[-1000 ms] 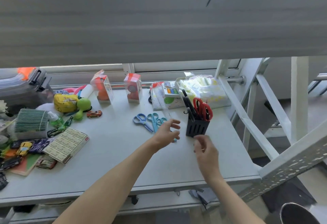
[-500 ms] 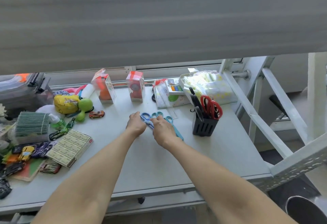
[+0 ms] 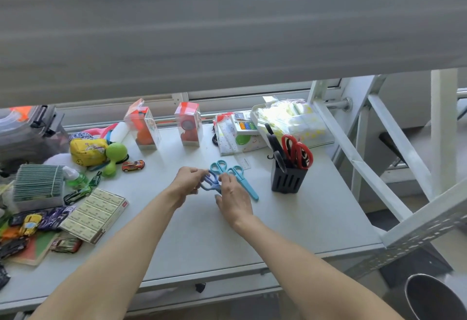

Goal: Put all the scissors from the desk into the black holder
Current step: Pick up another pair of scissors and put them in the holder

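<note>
The black holder point(image 3: 288, 179) stands at the right of the grey desk point(image 3: 290, 221), with red-handled scissors point(image 3: 298, 151) and black-handled scissors point(image 3: 275, 147) upright in it. Left of it lie light-blue scissors point(image 3: 240, 178), blades pointing toward the near right. A darker blue pair of scissors point(image 3: 210, 182) lies just left of them. My left hand point(image 3: 185, 184) and my right hand point(image 3: 233, 199) meet at this blue pair, fingers closed around its handles and blades. Part of the pair is hidden under my fingers.
Two clear toy boxes point(image 3: 188, 127) and stationery packs point(image 3: 240, 135) stand along the back. Toy cars, a green toy point(image 3: 113, 154), a yellow pouch and a carton of small boxes point(image 3: 94, 214) crowd the left. A white frame point(image 3: 358, 163) rises at the right edge.
My right hand has left the holder and moved left to the blue scissors; my left hand came in beside it. Both hands now grip the darker blue pair.
</note>
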Tool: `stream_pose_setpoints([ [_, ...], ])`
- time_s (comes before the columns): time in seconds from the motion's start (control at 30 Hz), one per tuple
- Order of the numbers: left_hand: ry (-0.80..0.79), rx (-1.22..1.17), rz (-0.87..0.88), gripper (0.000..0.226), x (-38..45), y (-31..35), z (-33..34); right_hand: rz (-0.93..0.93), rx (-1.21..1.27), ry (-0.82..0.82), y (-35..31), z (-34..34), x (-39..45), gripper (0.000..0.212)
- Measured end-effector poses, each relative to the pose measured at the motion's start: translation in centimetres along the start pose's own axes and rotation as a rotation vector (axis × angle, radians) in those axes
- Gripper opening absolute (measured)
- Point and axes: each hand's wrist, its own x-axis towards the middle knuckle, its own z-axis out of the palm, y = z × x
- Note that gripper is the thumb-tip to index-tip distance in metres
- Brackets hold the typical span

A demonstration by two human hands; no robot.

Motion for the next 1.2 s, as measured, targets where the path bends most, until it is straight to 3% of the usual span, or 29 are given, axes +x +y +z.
stream_pose_setpoints([
  [0.2, -0.231, -0.068, 0.119, 0.045, -3.4, 2.3, 1.7, -0.041, 0.226, 0.273, 2.1, -2.0, -3.5, 0.02],
  [0.4, -0.247, 0.07, 0.25, 0.028, -4.7, 3.5, 5.8, 0.05, 0.538, 0.53, 6.4, -5.9, -7.5, 0.018],
  [0.53, -0.283, 0.155, 0.304, 0.045, -5.2, 4.6, 8.7, 0.114, 0.64, 0.738, 8.9, -10.6, -8.0, 0.004],
  [0.67, -0.28, 0.204, 0.365, 0.063, -5.3, 6.2, 11.4, 0.124, 0.661, 0.838, 10.7, -15.5, -5.4, 0.021],
  [0.77, -0.241, 0.255, 0.382, 0.061, -5.0, 6.9, 12.8, 0.104, 0.609, 0.779, 11.5, -17.9, -2.8, 0.021],
  [0.93, -0.182, 0.281, 0.391, 0.048, -4.5, 7.2, 13.7, 0.12, 0.496, 0.471, 12.5, -18.1, -0.1, 0.013],
  [1.2, -0.165, 0.288, 0.371, 0.046, -4.4, 6.7, 14.3, 0.131, 0.314, 0.241, 13.2, -17.6, 0.3, 0.03],
])
